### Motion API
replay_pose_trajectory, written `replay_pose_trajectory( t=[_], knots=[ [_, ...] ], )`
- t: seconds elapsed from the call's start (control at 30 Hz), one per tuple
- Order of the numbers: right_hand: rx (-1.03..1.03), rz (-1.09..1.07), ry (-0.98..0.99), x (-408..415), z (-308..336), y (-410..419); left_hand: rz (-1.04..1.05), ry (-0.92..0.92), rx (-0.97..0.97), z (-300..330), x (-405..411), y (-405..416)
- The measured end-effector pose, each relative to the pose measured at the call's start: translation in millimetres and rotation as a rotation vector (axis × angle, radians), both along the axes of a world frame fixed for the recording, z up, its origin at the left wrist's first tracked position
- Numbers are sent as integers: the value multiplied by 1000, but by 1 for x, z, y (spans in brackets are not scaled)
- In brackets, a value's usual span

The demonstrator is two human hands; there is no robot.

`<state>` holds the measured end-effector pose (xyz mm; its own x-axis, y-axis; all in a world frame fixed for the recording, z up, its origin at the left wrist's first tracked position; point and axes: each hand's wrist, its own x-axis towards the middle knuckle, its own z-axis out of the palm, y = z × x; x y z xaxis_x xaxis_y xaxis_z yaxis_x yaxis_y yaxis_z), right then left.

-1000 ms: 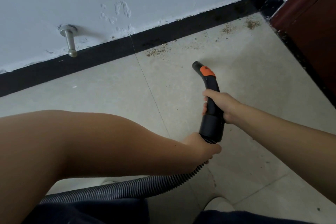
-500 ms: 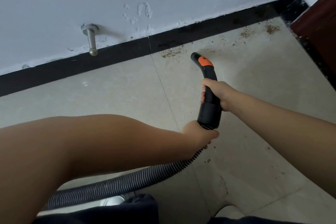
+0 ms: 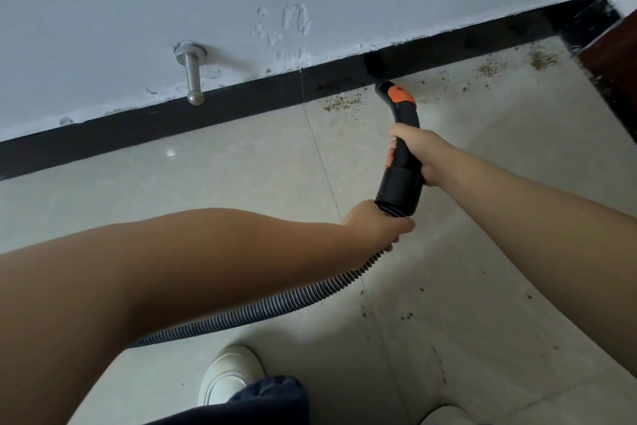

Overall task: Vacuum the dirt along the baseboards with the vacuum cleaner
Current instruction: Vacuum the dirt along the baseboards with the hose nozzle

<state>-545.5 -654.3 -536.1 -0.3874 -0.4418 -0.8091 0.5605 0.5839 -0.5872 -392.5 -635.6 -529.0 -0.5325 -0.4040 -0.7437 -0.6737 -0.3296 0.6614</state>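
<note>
The black vacuum nozzle (image 3: 400, 135) with an orange button curves up toward the black baseboard (image 3: 241, 100); its tip hangs just short of the board. My right hand (image 3: 415, 152) grips the nozzle's middle. My left hand (image 3: 377, 226) grips the ribbed grey hose (image 3: 275, 309) where it joins the nozzle's collar. Brown dirt (image 3: 344, 102) lies on the beige tile just left of the tip. More dirt (image 3: 517, 64) is strewn along the baseboard toward the right corner.
A metal door stop (image 3: 193, 74) sticks out of the white wall above the baseboard at the left. A dark red door (image 3: 617, 55) closes off the right corner. My white shoe (image 3: 229, 376) stands on the floor below; scattered crumbs (image 3: 406, 316) lie nearer me.
The nozzle has moved forward over the floor to the baseboard, its tip now beside the dirt patch. Both hands kept their hold.
</note>
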Motion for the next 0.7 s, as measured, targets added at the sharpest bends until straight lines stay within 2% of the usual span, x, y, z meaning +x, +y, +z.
replay_pose_trajectory(
  t=[0.13,0.33,0.53,0.7],
  knots=[
    [30,140,2,12,2,-3,46,-17,45,-4,5,13],
    [34,233,13,19,2,-8,103,-15,69,-2,11,17],
    [31,240,0,26,4,-15,126,-18,70,2,15,15],
    [41,214,38,21,8,-9,69,-2,77,6,14,10]
  ],
)
